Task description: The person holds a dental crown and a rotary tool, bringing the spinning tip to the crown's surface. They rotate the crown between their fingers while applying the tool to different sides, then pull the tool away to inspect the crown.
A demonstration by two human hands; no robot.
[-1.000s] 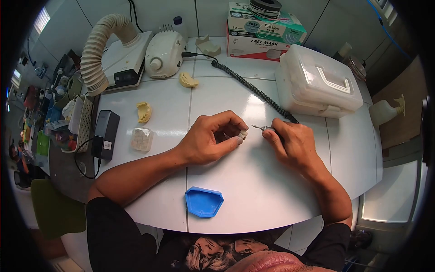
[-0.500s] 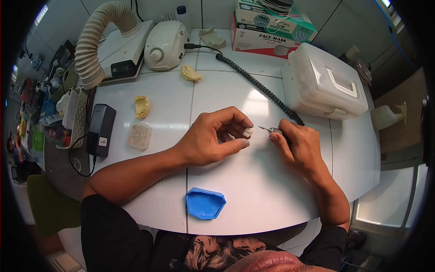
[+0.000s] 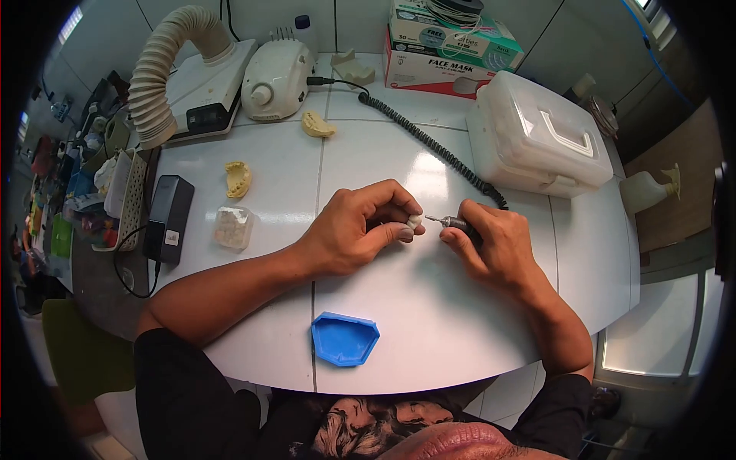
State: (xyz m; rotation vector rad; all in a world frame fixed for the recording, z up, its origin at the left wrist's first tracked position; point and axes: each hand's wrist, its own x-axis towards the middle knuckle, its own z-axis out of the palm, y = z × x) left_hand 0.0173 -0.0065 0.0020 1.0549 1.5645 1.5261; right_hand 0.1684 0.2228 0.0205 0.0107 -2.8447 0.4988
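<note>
Near the middle of the table, my left hand (image 3: 356,228) pinches a small white dental crown piece (image 3: 414,221) between thumb and fingers. My right hand (image 3: 494,241) is wrapped round a dark rotary handpiece (image 3: 458,224), its thin metal bur pointing left, its tip close to the white piece. A black coiled cord (image 3: 429,149) runs from the handpiece side back to the white drill control unit (image 3: 276,80). Below my hands lies a blue angular tray (image 3: 345,339). To the left sits a clear small box (image 3: 233,228) with pale pieces inside.
Yellow dental casts (image 3: 238,179) stand at left and a second cast (image 3: 317,124) farther back. A white dust extractor with a ribbed hose (image 3: 149,84) is at back left, beside a black power adapter (image 3: 169,218). Face mask boxes (image 3: 437,67) and a white case (image 3: 540,138) stand at back right.
My left thumb has closed in on the white piece, which is turned differently. The handpiece tip has come nearer to it. The whole view has shifted slightly.
</note>
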